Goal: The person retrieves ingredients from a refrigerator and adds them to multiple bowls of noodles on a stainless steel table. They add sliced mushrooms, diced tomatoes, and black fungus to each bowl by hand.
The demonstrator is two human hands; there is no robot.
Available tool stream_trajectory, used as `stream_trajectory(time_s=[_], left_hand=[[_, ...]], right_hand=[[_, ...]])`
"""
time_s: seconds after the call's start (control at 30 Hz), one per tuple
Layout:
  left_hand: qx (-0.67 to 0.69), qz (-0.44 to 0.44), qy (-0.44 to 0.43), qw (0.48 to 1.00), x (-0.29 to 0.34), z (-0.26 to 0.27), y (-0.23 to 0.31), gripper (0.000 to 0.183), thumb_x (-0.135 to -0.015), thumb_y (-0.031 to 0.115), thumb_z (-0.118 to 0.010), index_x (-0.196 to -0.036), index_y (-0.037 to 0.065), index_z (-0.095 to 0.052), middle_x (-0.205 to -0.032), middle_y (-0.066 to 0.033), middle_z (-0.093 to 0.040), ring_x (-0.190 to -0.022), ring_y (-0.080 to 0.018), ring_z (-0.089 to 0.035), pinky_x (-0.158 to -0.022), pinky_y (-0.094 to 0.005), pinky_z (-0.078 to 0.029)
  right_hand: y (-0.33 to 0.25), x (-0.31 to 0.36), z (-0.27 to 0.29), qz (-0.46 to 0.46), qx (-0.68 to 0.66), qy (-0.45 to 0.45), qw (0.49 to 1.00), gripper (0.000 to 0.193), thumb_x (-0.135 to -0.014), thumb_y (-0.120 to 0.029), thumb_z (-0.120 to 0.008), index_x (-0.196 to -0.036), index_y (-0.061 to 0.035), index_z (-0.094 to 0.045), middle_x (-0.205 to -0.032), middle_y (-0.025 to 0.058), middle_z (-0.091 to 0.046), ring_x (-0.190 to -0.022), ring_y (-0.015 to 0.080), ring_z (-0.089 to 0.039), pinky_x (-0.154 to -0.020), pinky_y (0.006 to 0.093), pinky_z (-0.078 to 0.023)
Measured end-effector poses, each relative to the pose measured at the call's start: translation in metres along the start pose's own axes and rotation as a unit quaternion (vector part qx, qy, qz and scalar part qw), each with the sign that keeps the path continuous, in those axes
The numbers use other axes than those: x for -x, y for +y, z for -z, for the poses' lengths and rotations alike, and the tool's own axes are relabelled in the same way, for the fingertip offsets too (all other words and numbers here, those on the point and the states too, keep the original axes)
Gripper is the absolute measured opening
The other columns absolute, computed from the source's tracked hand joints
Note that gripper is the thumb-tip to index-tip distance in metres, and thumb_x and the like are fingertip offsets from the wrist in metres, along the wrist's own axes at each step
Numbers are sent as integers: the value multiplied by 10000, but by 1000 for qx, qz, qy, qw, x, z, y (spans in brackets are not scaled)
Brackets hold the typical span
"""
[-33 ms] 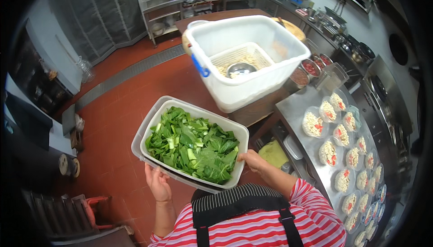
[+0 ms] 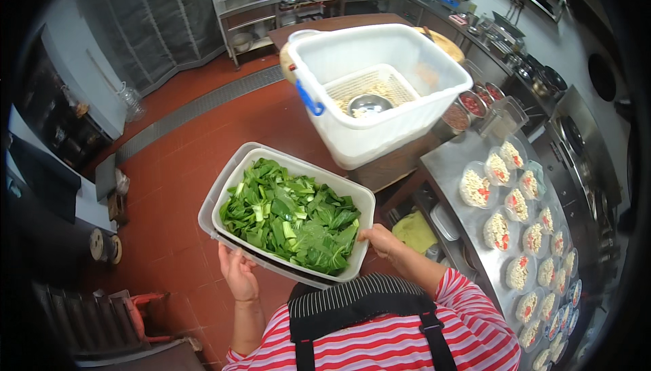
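Note:
I hold a white plastic tub (image 2: 367, 210) of chopped leafy greens (image 2: 291, 218) in front of me, over the floor. It sits inside a second, more see-through tub (image 2: 209, 215), whose edge shows along the left and near sides. My left hand (image 2: 239, 275) grips the near left edge from below, thumb up on the side. At the right end, my right hand (image 2: 382, 241) is closed on the tub's corner; some fingers are hidden underneath. Beyond stands a large white bin (image 2: 366, 142) with a blue handle, holding a basket (image 2: 401, 85) of pale pieces and a metal bowl (image 2: 369, 105).
On the right, a steel table (image 2: 444, 161) carries many clear bowls (image 2: 498, 230) of pale food with red bits. Pots of red ingredients (image 2: 472, 103) stand beside the bin. Red stools (image 2: 139, 313) are at lower left; a floor drain (image 2: 196, 110) crosses the red tiles.
The view has turned slightly, so the bin and steel table appear a little farther right. Both hands keep their hold on the tub.

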State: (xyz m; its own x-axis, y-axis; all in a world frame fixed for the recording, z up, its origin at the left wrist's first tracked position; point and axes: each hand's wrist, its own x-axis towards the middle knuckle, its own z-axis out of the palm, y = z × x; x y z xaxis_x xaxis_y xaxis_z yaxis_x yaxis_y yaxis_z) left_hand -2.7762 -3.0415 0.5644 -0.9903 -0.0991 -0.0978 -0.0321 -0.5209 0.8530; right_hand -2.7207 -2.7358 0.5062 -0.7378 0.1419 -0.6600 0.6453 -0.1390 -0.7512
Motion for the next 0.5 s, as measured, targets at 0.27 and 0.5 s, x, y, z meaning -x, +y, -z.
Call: stream_trajectory(time_s=[0.27, 0.5], left_hand=[[-11, -52, 5, 999, -124, 86, 69, 548, -835, 86, -454, -1340, 32, -247, -1004, -30, -509, -739, -78, -497, -539, -186, -378], [19, -82, 2, 996, -269, 88, 91, 555, -829, 41, -435, -1346, 16, -234, -897, -27, -523, -681, -75, -485, -536, -195, -376]], right_hand=[[-78, -79, -151, 33, -58, -49, 997, 267, -698, -74, -511, -883, 108, -573, -837, 169, -608, -694, 265, -605, -645, 356, -505], [-169, -171, -211, 18, -103, -66, 992, 260, -696, -63, -500, -894, 96, -561, -843, 161, -602, -710, 277, -608, -644, 368, -516]])
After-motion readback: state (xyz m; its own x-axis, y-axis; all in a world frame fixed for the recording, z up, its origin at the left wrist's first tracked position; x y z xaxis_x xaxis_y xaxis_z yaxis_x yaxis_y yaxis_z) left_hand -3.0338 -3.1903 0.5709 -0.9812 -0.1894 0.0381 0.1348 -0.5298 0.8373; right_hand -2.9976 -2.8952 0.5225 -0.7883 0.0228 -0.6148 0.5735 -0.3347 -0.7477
